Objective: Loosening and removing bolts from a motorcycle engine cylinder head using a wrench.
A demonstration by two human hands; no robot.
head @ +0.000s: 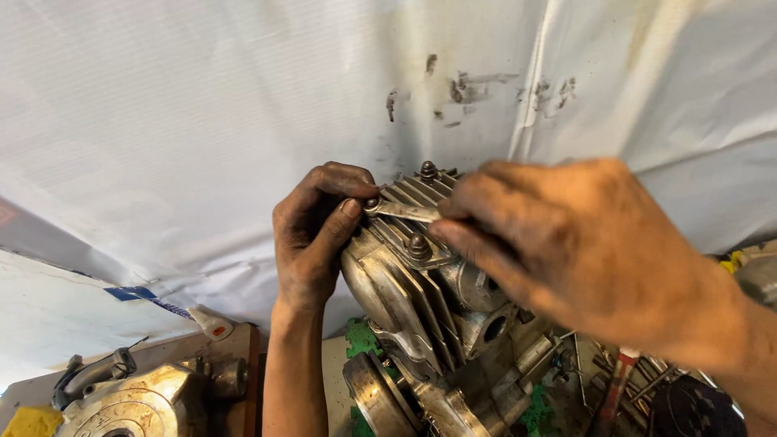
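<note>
A grey metal motorcycle engine (421, 316) with a finned cylinder head (417, 198) stands in the middle of the head view. My left hand (312, 235) rests against the head's left side, thumb and fingers steadying the ring end of a small flat spanner (401, 211) on a nut. My right hand (566, 243) grips the spanner's other end from the right, covering most of it. Two more nuts (418, 245) show on top of the head.
A dirty white tarpaulin (243, 105) hangs close behind the engine. Another engine casing (137, 400) lies on a wooden board at lower left, beside a yellow rag (28, 421). Loose tools (615, 388) lie in a pile at lower right.
</note>
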